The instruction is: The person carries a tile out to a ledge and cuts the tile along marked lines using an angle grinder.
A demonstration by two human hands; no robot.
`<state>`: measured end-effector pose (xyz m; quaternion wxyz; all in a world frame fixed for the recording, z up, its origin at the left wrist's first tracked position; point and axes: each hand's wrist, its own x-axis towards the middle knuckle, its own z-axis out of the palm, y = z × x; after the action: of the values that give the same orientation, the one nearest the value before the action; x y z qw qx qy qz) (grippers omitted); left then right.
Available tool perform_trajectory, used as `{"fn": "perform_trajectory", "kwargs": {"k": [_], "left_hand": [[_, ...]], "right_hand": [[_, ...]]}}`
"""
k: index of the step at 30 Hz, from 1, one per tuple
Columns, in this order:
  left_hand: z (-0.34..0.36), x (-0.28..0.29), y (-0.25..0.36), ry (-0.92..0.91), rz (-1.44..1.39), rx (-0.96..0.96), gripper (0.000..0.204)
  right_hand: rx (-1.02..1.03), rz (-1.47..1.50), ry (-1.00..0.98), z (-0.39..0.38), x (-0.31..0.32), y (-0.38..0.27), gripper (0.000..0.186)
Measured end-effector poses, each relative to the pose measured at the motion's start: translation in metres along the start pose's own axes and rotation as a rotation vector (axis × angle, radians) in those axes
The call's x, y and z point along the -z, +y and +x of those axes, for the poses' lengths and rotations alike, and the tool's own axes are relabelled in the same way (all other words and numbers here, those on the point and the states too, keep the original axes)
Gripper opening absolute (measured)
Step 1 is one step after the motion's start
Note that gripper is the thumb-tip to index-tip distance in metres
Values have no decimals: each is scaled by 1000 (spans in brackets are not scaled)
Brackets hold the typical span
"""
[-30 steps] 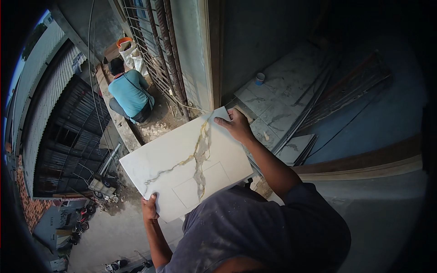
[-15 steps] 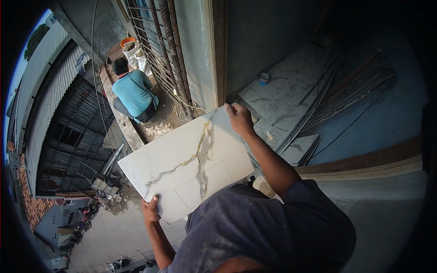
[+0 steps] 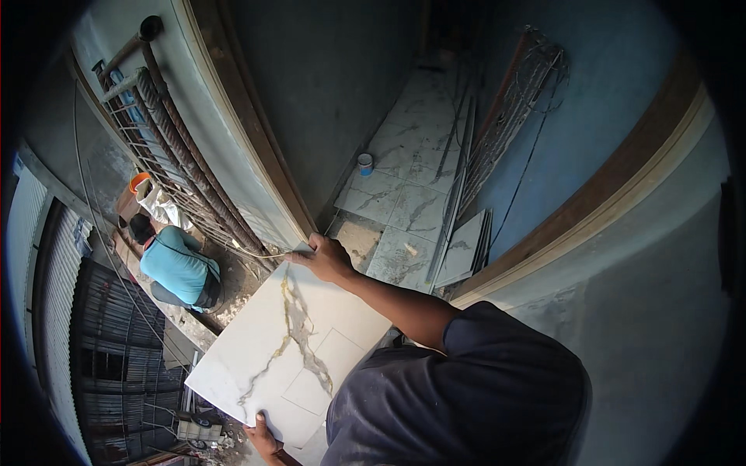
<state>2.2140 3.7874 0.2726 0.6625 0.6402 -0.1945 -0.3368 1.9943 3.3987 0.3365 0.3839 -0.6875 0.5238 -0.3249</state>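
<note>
Between my hands is a large white tile (image 3: 260, 342) with grey and gold veining, tilted in front of my body. Thin straight lines mark off a rectangle on its face near my shirt. My left hand (image 3: 263, 436) grips the near left edge, its thumb on top and its fingers hidden beneath. At the far corner, close to the door frame, my right hand (image 3: 322, 259) is closed on the edge. Part of the tile's near side is hidden by my shirt.
A person in a turquoise shirt (image 3: 175, 264) crouches on the ledge at left, beside leaning rebar cages (image 3: 175, 140). Past the wooden door frame (image 3: 249, 116) lie marbled floor tiles (image 3: 420, 167), a small paint can (image 3: 365, 163), a bare floor patch (image 3: 357, 241) and stacked tiles (image 3: 462, 252).
My view has swung right toward the doorway, so the crouching person and rebar sit farther left. Both hands still hold the tile, which appears lower and more to the left.
</note>
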Motion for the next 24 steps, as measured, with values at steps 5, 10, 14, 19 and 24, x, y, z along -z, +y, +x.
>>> {"fn": "perform_trajectory", "kwargs": {"k": [5,10,14,19,24], "left_hand": [[6,-7,6,7,-5,-16,55],[7,-17,16,-51,-46,-16,60],[10,-16,16,-76,-66,10,64],[-1,-31,33,-84,-171,32,64],[2,-12,6,-80,-97,-2,64]], "right_hand": [[44,88,53,1,3,9,58],[22,78,69,2,5,11,57],[-114,147,90,8,4,24,62],[-337,628,55,8,3,44,69],[-405,647,-125,-17,5,111,51]]}}
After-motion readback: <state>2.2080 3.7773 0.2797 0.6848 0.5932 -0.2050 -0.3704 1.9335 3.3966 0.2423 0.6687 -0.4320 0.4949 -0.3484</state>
